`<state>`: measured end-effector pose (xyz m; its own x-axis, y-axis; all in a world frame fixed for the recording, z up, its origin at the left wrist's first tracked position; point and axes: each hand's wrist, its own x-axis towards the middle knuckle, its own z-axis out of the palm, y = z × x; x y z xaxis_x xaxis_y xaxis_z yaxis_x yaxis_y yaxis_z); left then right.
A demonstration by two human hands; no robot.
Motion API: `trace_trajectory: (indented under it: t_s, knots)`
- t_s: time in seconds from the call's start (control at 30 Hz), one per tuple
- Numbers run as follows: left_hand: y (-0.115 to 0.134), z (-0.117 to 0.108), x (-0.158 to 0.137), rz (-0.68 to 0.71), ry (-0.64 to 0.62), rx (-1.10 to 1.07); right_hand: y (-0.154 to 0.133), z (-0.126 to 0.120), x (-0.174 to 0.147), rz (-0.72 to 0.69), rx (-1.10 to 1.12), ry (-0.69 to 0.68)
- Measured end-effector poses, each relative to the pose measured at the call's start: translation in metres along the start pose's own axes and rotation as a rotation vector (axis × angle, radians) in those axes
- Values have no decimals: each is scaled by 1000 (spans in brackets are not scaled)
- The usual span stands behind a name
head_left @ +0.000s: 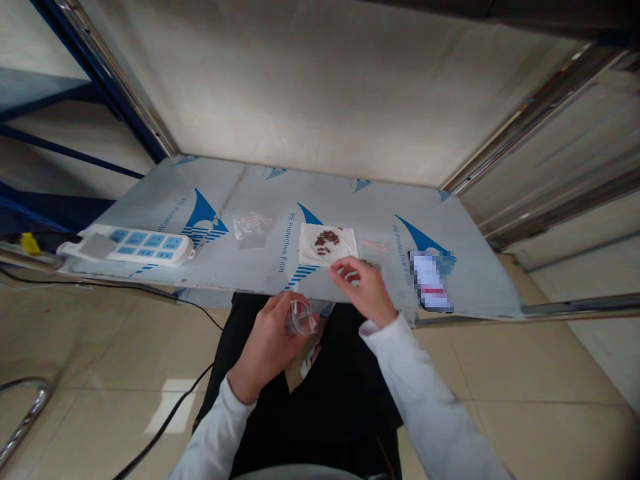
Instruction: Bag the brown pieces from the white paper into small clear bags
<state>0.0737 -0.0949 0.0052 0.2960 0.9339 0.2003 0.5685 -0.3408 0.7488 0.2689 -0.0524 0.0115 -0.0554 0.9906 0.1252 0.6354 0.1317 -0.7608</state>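
Observation:
In front of the table's near edge, my left hand (271, 337) is closed around a small clear zip bag (301, 319), whose mouth gapes with a reddish strip along it. My right hand (361, 283) hovers by the lower right corner of a white cloth (306, 245), thumb and fingers pinched together. Whatever those fingers hold, if anything, is too small to make out. On the cloth lies a loose cluster of small dark brown pieces (325, 240). Just right of the cloth is another clear bag (375, 245) with a reddish strip, partly behind my right hand.
A stack of clear zip bags (251, 230) lies left of the cloth. Farther left, a white power strip (145, 245) with blue sockets sits along the edge of the film-covered table (240, 183). A blurred-out phone (431, 281) lies at the right. Black cables (170, 417) hang below.

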Motion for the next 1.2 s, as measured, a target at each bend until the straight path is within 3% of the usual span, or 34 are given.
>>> trace_trajectory:
  t_s: [0.03,0.13,0.27,0.57,1.2]
  knots:
    - [-2,1,-1,-34,34,-17,16,5,19,30,-130,67]
    - [-6,2,-5,-105,59,-50,57,24,66,29,-230,58]
    - [-11,0,-8,-141,50,-78,79,42,89,-18,-294,12]
    - [-22,1,-8,-167,41,-118,74,44,91,-136,-335,-73]
    - [-25,1,0,-129,37,-105,75,52,90,-195,-303,-123]
